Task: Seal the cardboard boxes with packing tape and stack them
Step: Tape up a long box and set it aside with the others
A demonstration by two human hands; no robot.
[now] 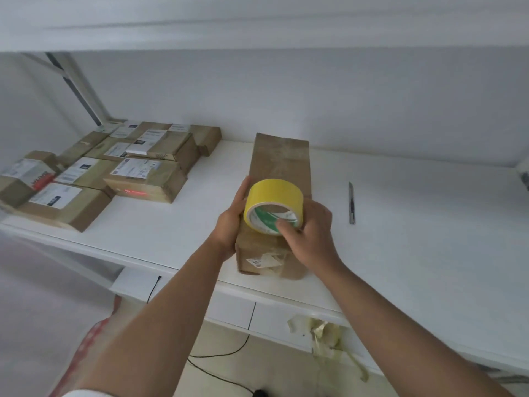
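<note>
Yellow tape roll held over a long cardboard box on a white table.

The tape roll (273, 206) is sitting above the near end of the cardboard box (276, 202); the right hand (310, 234) is gripping it, thumb hooked into the core. The left hand (233, 217) is lying flat-fingered against the box's left side. A utility knife (351, 202) is lying to the right, apart. Labelled boxes (114, 170) are crowding the table (171, 224) at far left; what may be crumpled tape scraps (325, 335) are hanging off the front edge.
</note>
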